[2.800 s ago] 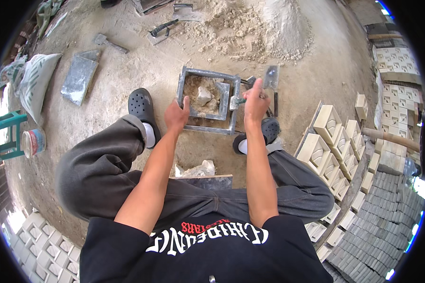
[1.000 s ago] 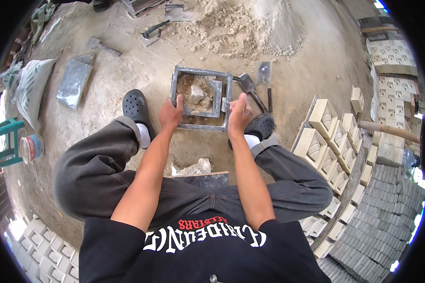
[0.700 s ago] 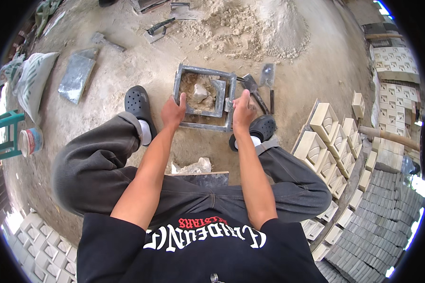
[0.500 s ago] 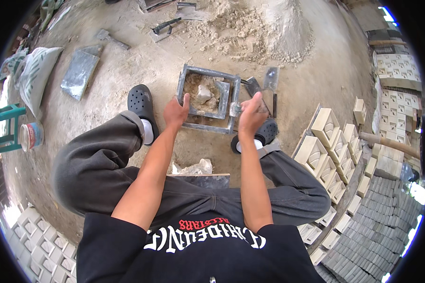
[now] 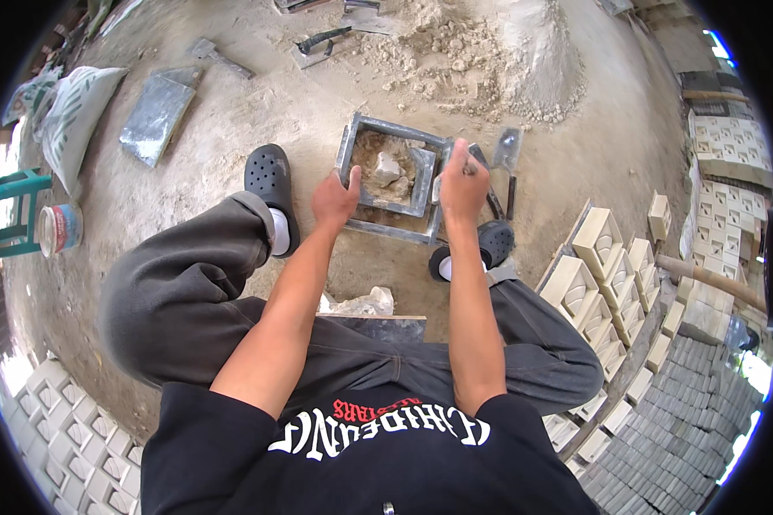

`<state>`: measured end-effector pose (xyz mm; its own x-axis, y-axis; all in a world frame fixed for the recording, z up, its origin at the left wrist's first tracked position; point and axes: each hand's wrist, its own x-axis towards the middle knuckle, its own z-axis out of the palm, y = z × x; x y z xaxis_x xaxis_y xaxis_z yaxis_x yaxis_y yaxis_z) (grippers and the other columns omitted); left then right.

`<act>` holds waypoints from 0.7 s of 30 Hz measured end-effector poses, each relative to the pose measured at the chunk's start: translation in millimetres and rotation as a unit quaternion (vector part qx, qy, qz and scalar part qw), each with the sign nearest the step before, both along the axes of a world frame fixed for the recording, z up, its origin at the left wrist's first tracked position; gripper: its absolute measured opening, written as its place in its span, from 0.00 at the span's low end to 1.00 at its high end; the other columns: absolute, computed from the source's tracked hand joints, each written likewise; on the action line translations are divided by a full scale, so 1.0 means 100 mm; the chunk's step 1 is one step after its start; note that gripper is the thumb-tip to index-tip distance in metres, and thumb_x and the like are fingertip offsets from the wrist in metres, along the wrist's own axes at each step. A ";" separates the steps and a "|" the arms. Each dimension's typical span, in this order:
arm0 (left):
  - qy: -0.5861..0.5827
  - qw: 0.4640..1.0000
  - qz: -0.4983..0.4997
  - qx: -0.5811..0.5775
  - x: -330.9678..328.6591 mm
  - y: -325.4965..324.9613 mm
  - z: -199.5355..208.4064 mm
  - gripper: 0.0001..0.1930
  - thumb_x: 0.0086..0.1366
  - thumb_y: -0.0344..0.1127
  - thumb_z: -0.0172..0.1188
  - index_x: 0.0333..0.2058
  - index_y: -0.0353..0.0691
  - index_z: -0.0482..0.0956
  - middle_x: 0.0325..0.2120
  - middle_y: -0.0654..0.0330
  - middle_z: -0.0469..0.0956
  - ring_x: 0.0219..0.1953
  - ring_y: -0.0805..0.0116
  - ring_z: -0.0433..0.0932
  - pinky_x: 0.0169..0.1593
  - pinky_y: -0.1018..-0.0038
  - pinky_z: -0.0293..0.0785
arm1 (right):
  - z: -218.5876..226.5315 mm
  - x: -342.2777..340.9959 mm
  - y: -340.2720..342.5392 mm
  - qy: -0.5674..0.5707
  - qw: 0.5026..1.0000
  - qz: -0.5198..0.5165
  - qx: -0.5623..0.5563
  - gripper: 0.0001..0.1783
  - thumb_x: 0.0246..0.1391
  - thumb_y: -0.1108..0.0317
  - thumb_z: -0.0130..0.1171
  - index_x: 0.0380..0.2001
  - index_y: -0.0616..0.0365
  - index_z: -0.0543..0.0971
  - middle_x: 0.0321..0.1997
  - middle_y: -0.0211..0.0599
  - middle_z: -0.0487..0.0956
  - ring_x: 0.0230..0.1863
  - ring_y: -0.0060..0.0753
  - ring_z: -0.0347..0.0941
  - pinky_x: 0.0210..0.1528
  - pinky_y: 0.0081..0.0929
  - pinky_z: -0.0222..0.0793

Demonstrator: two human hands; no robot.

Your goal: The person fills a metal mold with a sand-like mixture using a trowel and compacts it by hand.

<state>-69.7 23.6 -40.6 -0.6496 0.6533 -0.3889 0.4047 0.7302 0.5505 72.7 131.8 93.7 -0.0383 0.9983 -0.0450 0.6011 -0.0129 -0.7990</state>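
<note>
A square grey metal mold (image 5: 392, 229) lies on the ground between my feet. Inside it sits a smaller metal frame (image 5: 424, 176) with sandy powder and a pale lump (image 5: 391, 168). My left hand (image 5: 335, 199) is closed on the mold's left side, thumb raised along the rim. At the right side, my right hand (image 5: 465, 187) is a fist around a small tool with a pale, dusty head (image 5: 437, 188); the hand hides most of it, so its kind is unclear.
Trowels (image 5: 507, 150) lie right of the mold, another (image 5: 322, 43) beyond it. A powder heap (image 5: 537, 60) rises at the back. Pale patterned blocks (image 5: 599, 240) line the right. A metal plate (image 5: 157, 116), sack (image 5: 76, 120), green stool (image 5: 13, 213) and bucket (image 5: 60, 228) stand left.
My right hand has moved slightly farther away along the mold's right side, its fist now turned upward. My left hand stays on the mold. The whole view has shifted a little.
</note>
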 end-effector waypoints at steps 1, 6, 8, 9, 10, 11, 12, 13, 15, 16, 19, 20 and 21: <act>0.013 1.000 -0.005 -0.004 -0.02 -0.01 -0.02 0.33 0.64 0.64 0.44 0.36 0.35 0.77 0.31 0.43 0.79 0.37 0.42 0.78 0.43 0.53 0.71 | -0.11 -0.01 -0.03 0.009 1.000 -0.015 0.019 0.31 0.62 0.51 0.46 0.16 0.68 0.72 0.13 0.51 0.69 0.16 0.46 0.66 0.25 0.40 0.60; -0.001 1.000 -0.004 0.007 0.03 0.01 0.00 0.32 0.64 0.64 0.44 0.37 0.34 0.77 0.31 0.42 0.79 0.37 0.42 0.78 0.43 0.53 0.71 | -0.13 0.13 0.22 -0.035 0.999 0.011 -0.035 0.33 0.61 0.47 0.46 0.10 0.61 0.73 0.10 0.34 0.71 0.17 0.30 0.68 0.27 0.31 0.62; -0.006 1.000 -0.006 -0.002 0.01 0.01 0.03 0.32 0.64 0.64 0.44 0.37 0.34 0.77 0.31 0.42 0.79 0.38 0.42 0.78 0.43 0.53 0.71 | -0.07 0.17 0.10 0.004 1.000 -0.012 -0.024 0.33 0.61 0.47 0.46 0.10 0.61 0.73 0.10 0.33 0.71 0.17 0.29 0.68 0.28 0.31 0.63; -0.007 1.000 0.005 0.009 0.04 0.02 0.02 0.32 0.64 0.64 0.45 0.37 0.34 0.77 0.31 0.42 0.79 0.38 0.42 0.78 0.43 0.53 0.71 | -0.13 0.22 -0.03 0.046 0.998 -0.033 0.011 0.33 0.62 0.49 0.46 0.12 0.64 0.72 0.10 0.37 0.69 0.17 0.31 0.66 0.26 0.32 0.61; -0.007 1.000 0.016 0.021 0.07 0.03 0.01 0.32 0.64 0.63 0.45 0.37 0.34 0.77 0.31 0.42 0.79 0.38 0.42 0.78 0.43 0.53 0.71 | -0.23 0.26 -0.12 0.089 0.994 -0.054 0.047 0.32 0.63 0.50 0.45 0.14 0.67 0.71 0.10 0.40 0.67 0.16 0.33 0.64 0.24 0.34 0.59; -0.010 1.000 0.012 0.023 0.07 0.03 0.01 0.32 0.64 0.63 0.45 0.37 0.34 0.77 0.31 0.42 0.79 0.38 0.42 0.78 0.43 0.53 0.71 | -0.26 0.22 -0.11 0.054 0.997 -0.022 0.059 0.33 0.63 0.49 0.44 0.13 0.66 0.71 0.10 0.36 0.68 0.16 0.28 0.64 0.24 0.32 0.59; -0.019 1.000 0.011 0.022 0.06 0.02 0.02 0.32 0.64 0.63 0.45 0.37 0.34 0.77 0.31 0.42 0.79 0.38 0.41 0.78 0.43 0.53 0.71 | -0.26 0.26 -0.04 0.051 0.996 -0.027 0.061 0.33 0.63 0.49 0.44 0.13 0.66 0.71 0.10 0.36 0.68 0.16 0.28 0.64 0.24 0.32 0.59; -0.029 0.999 0.010 0.021 0.07 0.03 0.02 0.32 0.64 0.63 0.44 0.37 0.35 0.77 0.32 0.42 0.79 0.38 0.41 0.78 0.43 0.53 0.71 | -0.23 0.32 0.05 0.068 0.997 -0.019 0.021 0.33 0.63 0.49 0.44 0.13 0.65 0.72 0.10 0.34 0.70 0.16 0.27 0.65 0.24 0.31 0.60; -0.020 1.000 0.002 0.006 0.02 0.00 -0.01 0.32 0.64 0.63 0.44 0.38 0.35 0.77 0.32 0.42 0.79 0.38 0.41 0.78 0.43 0.53 0.71 | -0.05 0.28 0.10 0.123 0.992 -0.033 -0.025 0.33 0.63 0.48 0.44 0.12 0.63 0.74 0.12 0.33 0.73 0.17 0.28 0.68 0.25 0.29 0.63; -0.014 1.000 -0.006 -0.008 -0.01 -0.01 -0.02 0.32 0.64 0.63 0.44 0.39 0.35 0.77 0.32 0.42 0.79 0.39 0.41 0.78 0.43 0.53 0.71 | -0.07 0.28 0.01 0.126 0.991 -0.032 -0.027 0.33 0.63 0.48 0.44 0.12 0.63 0.74 0.12 0.33 0.73 0.17 0.28 0.68 0.25 0.29 0.63; -0.024 0.999 -0.004 0.021 0.12 0.08 -0.04 0.32 0.64 0.64 0.43 0.39 0.35 0.77 0.33 0.42 0.79 0.39 0.41 0.77 0.44 0.53 0.71 | -0.43 0.47 -0.16 0.044 0.994 -0.103 0.001 0.33 0.63 0.49 0.44 0.11 0.63 0.72 0.12 0.36 0.74 0.18 0.30 0.72 0.28 0.29 0.66; -0.025 0.999 -0.011 0.023 0.11 0.07 -0.04 0.32 0.64 0.64 0.43 0.39 0.35 0.77 0.33 0.42 0.79 0.39 0.41 0.77 0.44 0.53 0.71 | -0.54 0.50 -0.06 0.013 0.998 -0.053 -0.015 0.32 0.63 0.49 0.46 0.11 0.62 0.72 0.12 0.36 0.73 0.20 0.29 0.72 0.28 0.28 0.66; -0.016 1.000 0.003 0.016 0.05 0.02 -0.04 0.32 0.64 0.64 0.43 0.40 0.35 0.77 0.33 0.42 0.79 0.39 0.41 0.77 0.45 0.53 0.71 | -0.36 0.42 -0.05 0.066 0.996 -0.043 -0.043 0.32 0.63 0.49 0.46 0.11 0.63 0.72 0.13 0.36 0.73 0.20 0.28 0.72 0.29 0.28 0.66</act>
<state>-65.1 25.2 -45.0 -0.6407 0.6623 -0.3885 0.3820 0.7138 0.5870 114.5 127.2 57.7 0.0352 0.9908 -0.1306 0.4856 -0.1311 -0.8643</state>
